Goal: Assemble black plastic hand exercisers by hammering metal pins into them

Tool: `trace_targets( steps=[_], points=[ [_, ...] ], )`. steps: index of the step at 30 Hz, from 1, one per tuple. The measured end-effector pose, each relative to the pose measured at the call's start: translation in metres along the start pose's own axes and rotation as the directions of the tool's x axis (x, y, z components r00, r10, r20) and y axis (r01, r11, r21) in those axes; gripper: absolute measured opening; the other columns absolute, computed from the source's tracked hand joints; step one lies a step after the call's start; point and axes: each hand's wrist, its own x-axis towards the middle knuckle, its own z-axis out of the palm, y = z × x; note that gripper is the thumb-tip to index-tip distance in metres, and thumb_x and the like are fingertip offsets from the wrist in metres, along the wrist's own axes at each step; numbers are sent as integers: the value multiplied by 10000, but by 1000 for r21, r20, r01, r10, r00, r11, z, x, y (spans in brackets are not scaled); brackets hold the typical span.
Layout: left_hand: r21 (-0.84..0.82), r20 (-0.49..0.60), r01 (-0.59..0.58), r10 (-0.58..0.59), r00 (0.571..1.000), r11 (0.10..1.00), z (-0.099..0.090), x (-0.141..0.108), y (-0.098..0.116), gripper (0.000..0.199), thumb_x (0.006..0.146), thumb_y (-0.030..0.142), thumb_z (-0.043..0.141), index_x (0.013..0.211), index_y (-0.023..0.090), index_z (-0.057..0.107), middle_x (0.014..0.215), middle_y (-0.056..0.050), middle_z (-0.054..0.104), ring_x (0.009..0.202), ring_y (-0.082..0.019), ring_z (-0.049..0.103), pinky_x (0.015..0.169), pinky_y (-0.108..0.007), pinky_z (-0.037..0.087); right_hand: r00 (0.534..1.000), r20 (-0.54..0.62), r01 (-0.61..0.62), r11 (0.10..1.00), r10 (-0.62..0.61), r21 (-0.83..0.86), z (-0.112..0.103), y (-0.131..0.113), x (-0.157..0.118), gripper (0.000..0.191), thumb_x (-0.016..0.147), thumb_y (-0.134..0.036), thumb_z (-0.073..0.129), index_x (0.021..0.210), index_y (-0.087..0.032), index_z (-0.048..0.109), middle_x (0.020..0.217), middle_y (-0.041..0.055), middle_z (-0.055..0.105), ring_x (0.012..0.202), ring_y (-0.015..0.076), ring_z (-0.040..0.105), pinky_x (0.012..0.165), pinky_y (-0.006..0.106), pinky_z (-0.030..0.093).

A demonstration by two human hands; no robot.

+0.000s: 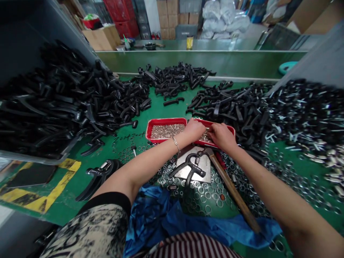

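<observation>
1. Crumpled blue plastic sheet covers the person's lap; flat steel rings lie scattered on a green work mat.
2. Black spring hand grip rests on a dented steel plate, just beside a long wooden-handled hammer.
3. Left hand and right hand reach into a shallow red plastic tray, fingers curved down on small silver metal pieces; whether they grip, I cannot tell.
4. Dark handwritten digits on the mat are unclear; glossy black plastic handles lie heaped beyond.
</observation>
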Motion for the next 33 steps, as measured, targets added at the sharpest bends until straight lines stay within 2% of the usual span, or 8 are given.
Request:
trace_targets(
  steps=[5, 8, 12, 15, 19, 25, 30, 33],
  points=[
    [-77, -131, 3, -13, 991, 997, -1, -12, 2, 248, 952, 104, 409, 1032, 88, 644, 1056, -168, 690, 1042, -272, 628, 884, -403, 388, 995, -94, 1, 993, 10, 115, -4, -1, -1, 62, 874, -182, 505, 882, -201, 563, 907, 111, 646, 877, 256, 564, 786, 368, 429],
    [-91, -124, 36, -47, 991, 995, -6, -16, 4, 246, 973, 116, 385, 1070, 90, 610, 1054, -163, 679, 1030, -259, 623, 894, -392, 390, 981, -175, -20, 934, 88, 357, -14, -13, -17, 70, 885, -237, 525, 935, -206, 564, 912, 77, 649, 831, 223, 584, 765, 344, 451],
    [-73, -126, 44, -53, 991, 996, -12, -19, 9, 240, 980, 123, 394, 1130, 107, 580, 1046, -140, 668, 1001, -247, 612, 894, -379, 393, 992, -31, -79, 807, 119, 586, -21, -36, -59, 121, 908, -334, 562, 932, -219, 590, 857, 34, 666, 765, 202, 603, 724, 336, 466],
    [-83, -218, 34, -51, 975, 996, -15, -31, 15, 212, 976, 131, 416, 1090, 112, 595, 1054, -136, 638, 1015, -250, 579, 892, -374, 396, 999, 37, -28, 873, 12, 486, -21, -51, -83, 126, 920, -314, 554, 866, -215, 610, 859, 45, 671, 824, 216, 601, 774, 358, 458],
    [-249, -323, 38, -120, 939, 968, -11, -76, 20, 211, 1000, 194, 404, 1077, 156, 597, 1037, -94, 619, 999, -220, 554, 908, -361, 405, 994, 76, 48, 922, -84, 384, -20, -58, -87, 144, 938, -268, 521, 866, -200, 626, 891, 62, 681, 872, 216, 597, 826, 360, 453],
    [-354, -128, 165, -222, 967, 920, 14, -143, 9, 200, 979, 247, 462, 1017, 169, 642, 989, -81, 623, 947, -224, 572, 871, -364, 446, 977, 205, 29, 989, -58, 142, -16, -65, -74, 166, 961, -291, 521, 924, -196, 651, 925, 63, 699, 885, 222, 617, 724, 309, 433],
    [-314, -16, 159, -173, 985, 936, 24, -155, 12, 223, 953, 164, 436, 1021, 151, 649, 1008, -107, 608, 931, -228, 583, 858, -364, 467, 969, 238, 86, 992, -62, -88, -23, -79, -72, 161, 966, -250, 507, 926, -184, 648, 901, 74, 709, 916, 242, 625, 680, 303, 408],
    [-433, -26, 199, -233, 972, 879, 19, -160, 15, 227, 952, 155, 434, 1030, 144, 648, 1029, -111, 602, 944, -219, 592, 860, -354, 482, 958, 274, 143, 973, -90, -179, -29, -90, -67, 178, 969, -219, 493, 912, -156, 649, 888, 101, 714, 906, 246, 633, 724, 319, 421]
  ],
)
